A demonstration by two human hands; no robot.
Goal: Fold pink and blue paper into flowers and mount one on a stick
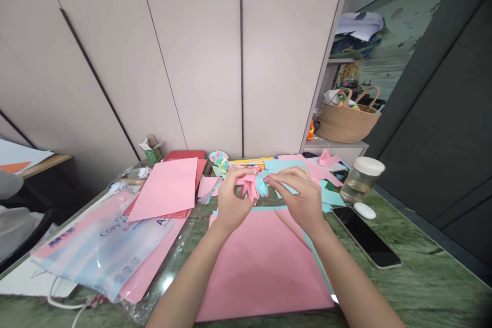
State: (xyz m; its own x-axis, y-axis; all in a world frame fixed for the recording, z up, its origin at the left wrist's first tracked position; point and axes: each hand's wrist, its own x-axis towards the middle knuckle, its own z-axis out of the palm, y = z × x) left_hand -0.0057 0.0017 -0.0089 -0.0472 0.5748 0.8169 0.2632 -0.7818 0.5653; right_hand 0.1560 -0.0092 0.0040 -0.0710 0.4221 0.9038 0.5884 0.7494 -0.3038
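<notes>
Between my two hands is a folded pink and light-blue paper flower (251, 187), held above the table. My left hand (235, 200) has its fingers closed round the pink side. With thumb and fingertips, my right hand (300, 192) pinches the light-blue side. Below my wrists lies a large pink sheet (261, 271) over a light-blue one, with a thin wooden stick (292, 229) on top. Behind my hands a finished-looking paper flower (220, 160) in pink, blue and yellow rests near cut paper strips (209, 192). My fingers hide part of the held flower.
On the left are pink sheets (165, 189), a plastic copy-paper bag (103, 246) and a small green box (151, 149). To the right sit a lidded jar (361, 180), a white oval object (364, 210) and a phone (367, 237). Blue and pink scraps (331, 196) lie beyond my right hand.
</notes>
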